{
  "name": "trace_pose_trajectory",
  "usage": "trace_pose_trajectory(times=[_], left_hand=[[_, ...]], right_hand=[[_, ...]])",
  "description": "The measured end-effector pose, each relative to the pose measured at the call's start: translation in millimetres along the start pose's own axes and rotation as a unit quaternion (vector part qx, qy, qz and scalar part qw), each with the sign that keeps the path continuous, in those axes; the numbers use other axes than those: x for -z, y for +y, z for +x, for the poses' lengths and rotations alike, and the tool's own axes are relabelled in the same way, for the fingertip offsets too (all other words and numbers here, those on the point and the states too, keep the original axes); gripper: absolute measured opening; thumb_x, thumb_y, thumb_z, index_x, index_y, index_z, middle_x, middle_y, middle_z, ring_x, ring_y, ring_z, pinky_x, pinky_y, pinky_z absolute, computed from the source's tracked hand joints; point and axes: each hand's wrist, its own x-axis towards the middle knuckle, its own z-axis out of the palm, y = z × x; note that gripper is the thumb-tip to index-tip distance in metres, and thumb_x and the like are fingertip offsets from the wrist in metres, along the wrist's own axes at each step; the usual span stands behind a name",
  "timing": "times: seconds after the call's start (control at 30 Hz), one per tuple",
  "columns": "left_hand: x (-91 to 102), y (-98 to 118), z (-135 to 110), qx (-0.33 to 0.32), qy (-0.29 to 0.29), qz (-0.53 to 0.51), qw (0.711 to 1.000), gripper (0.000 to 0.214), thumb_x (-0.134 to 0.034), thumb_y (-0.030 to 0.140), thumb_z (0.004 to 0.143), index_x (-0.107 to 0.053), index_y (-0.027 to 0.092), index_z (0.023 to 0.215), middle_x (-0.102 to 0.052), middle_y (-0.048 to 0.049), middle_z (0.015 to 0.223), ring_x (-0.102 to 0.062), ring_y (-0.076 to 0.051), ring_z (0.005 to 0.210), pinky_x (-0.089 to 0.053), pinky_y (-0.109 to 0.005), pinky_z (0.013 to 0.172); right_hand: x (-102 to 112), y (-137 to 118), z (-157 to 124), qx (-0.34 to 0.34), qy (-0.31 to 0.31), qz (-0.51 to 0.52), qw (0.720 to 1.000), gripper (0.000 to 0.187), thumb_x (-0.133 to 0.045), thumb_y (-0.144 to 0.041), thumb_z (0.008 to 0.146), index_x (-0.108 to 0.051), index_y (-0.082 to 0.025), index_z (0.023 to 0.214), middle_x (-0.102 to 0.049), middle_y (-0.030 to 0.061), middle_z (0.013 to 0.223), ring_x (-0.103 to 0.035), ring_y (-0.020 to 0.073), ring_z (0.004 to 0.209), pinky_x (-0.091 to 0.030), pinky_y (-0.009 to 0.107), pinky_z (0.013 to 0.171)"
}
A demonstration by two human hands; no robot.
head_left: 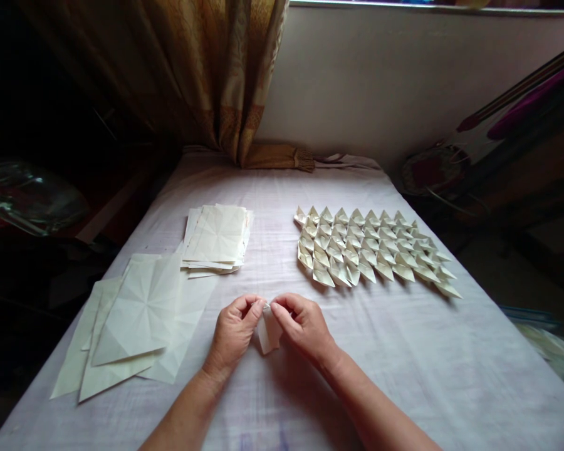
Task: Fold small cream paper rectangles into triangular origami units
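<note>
Between my two hands hangs a small folded piece of white paper [269,332], just above the cloth-covered table. My left hand [235,329] pinches its upper left corner between thumb and forefinger. On the other side, my right hand [305,326] grips the upper right edge the same way. The fingertips cover the top of the paper, so its full shape is hidden. Beyond my right hand stand rows of folded paper boats [357,244], packed close together. Past my left hand lies a stack of creased paper squares [216,235].
Larger creased sheets [141,313] overlap on the table's left side. The table [404,363] wears a pale cloth. A gold curtain [235,75] hangs down to its far edge, against a white wall [357,81]. Dark clutter flanks both sides.
</note>
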Motion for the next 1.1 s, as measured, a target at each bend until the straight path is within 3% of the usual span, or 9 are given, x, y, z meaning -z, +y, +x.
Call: trace_pose_trajectory(times=[0.2,0.43,0.6,0.77,0.97,1.1], left_hand=[[2.6,4.0,0.2,-0.082,0.003,0.061,0.995,0.021,-0.066,0.038,0.079,-0.072,0.018,0.075,-0.068,-0.0036,0.079,-0.061,-0.018,0.078,-0.048,-0.024,0.069],[4.5,3.3,0.4,-0.038,-0.042,0.028,0.998,0.024,-0.066,0.040,0.078,-0.071,0.017,0.085,-0.069,-0.0051,0.086,-0.062,-0.018,0.080,-0.049,-0.024,0.071],[3.8,-0.1,0.3,0.002,-0.036,-0.014,0.999,0.028,-0.070,0.043,0.075,-0.066,0.016,0.084,-0.065,-0.0019,0.076,-0.059,-0.015,0.070,-0.048,-0.023,0.064],[4.0,3.0,0.9,0.014,-0.041,-0.021,0.999,0.025,-0.070,0.040,0.073,-0.065,0.016,0.079,-0.063,-0.0005,0.073,-0.057,-0.014,0.068,-0.047,-0.022,0.063],[4.1,6.7,1.3,0.034,-0.045,-0.030,0.998,0.026,-0.070,0.041,0.072,-0.063,0.017,0.077,-0.060,0.0007,0.071,-0.055,-0.013,0.066,-0.045,-0.022,0.062],[3.8,5.1,2.5,0.030,-0.030,-0.024,0.999,0.029,-0.070,0.044,0.071,-0.060,0.017,0.074,-0.057,0.0021,0.068,-0.052,-0.012,0.064,-0.044,-0.021,0.059]], right_hand=[[-2.3,0.8,6.8,-0.061,-0.046,0.037,0.996,0.017,-0.058,-0.029,0.078,-0.067,-0.018,0.070,-0.065,0.0008,0.063,-0.054,0.0116,0.057,-0.041,0.020,0.053],[-5.8,1.3,8.7,-0.113,-0.022,0.114,0.987,0.019,-0.060,-0.030,0.073,-0.059,-0.018,0.060,-0.058,-0.0021,0.054,-0.049,0.0098,0.052,-0.039,0.019,0.049],[-7.2,0.6,7.9,-0.123,-0.036,0.133,0.983,0.021,-0.061,-0.034,0.074,-0.060,-0.017,0.062,-0.058,-0.0018,0.056,-0.049,0.0101,0.053,-0.039,0.019,0.049],[-6.6,1.0,9.0,-0.125,-0.054,0.097,0.986,0.018,-0.058,-0.031,0.074,-0.060,-0.017,0.062,-0.055,-0.0030,0.054,-0.047,0.0096,0.052,-0.036,0.019,0.048],[-9.7,-0.3,9.6,-0.086,-0.018,0.029,0.996,0.018,-0.056,-0.027,0.074,-0.058,-0.019,0.058,-0.057,-0.0026,0.053,-0.048,0.0098,0.051,-0.035,0.020,0.049],[-10.4,0.2,7.8,-0.072,-0.034,0.043,0.996,0.022,-0.056,-0.032,0.078,-0.061,-0.018,0.061,-0.060,-0.0015,0.055,-0.051,0.0103,0.052,-0.037,0.020,0.050]])
